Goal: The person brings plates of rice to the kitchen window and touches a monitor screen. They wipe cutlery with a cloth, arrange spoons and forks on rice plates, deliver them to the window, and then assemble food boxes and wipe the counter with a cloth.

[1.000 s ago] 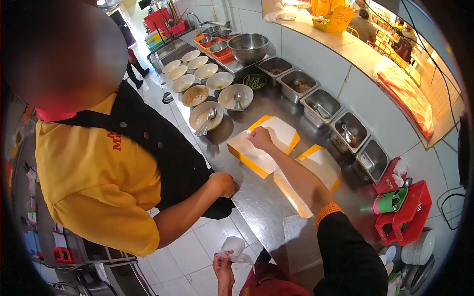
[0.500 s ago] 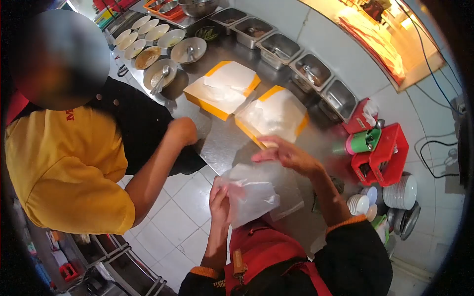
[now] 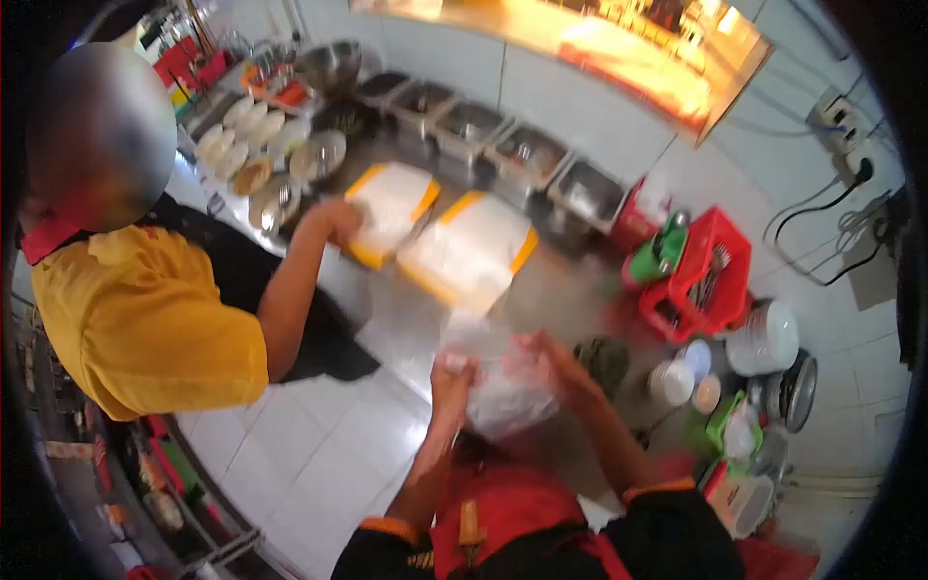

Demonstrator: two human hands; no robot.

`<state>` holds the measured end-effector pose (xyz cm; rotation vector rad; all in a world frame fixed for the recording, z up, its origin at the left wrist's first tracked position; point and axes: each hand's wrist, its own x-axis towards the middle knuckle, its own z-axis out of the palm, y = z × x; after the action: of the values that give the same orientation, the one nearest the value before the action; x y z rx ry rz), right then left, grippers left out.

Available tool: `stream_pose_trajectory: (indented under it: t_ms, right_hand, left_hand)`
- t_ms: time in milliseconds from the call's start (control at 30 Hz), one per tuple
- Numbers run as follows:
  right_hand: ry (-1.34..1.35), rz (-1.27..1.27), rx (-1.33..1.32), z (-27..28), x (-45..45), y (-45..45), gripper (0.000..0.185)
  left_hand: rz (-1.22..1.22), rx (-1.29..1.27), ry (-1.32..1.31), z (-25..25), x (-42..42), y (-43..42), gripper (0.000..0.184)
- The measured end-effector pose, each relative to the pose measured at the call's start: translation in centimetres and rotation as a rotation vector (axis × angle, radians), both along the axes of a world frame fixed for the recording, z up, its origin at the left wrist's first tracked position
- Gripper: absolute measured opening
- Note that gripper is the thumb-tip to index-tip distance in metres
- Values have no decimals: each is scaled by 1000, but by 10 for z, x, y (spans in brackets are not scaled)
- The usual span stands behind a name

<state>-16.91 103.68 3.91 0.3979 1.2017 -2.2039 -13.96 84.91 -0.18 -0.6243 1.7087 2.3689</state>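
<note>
Translucent white plastic film (image 3: 512,406) spans a person's left hand (image 3: 452,374) and right hand (image 3: 553,367), both grips pinched on it, at the silver metal tabletop (image 3: 572,290); gentle, even tension should limit creasing. Beyond sits a yellow-edged, white-faced rectangular carton (image 3: 472,244).

A steel counter (image 3: 570,309) carried everything here. Two white cartons with yellow edges (image 3: 474,246) sat side by side around its middle. Bowls (image 3: 266,130) crowded its far left end, and metal pans (image 3: 527,155) lined the far side. To the right stood a red basket (image 3: 710,275); nearer were stacked plates (image 3: 764,338) and small bowls (image 3: 670,384).
</note>
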Motion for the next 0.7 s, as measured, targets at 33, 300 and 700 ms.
stream_pose_trajectory:
  t_ms: [33,300,700]
  right_hand:
    - [167,95,81,-24,1,8,48]
    - [451,230,839,-87,20,22,22]
    - [581,226,1160,-86,-5,19,23]
  left_hand:
    - [-60,-176,53,-5,-5,2,27]
    - [108,-203,86,-78,-11,15,5]
    - [170,-699,154,-54,-8,12,20]
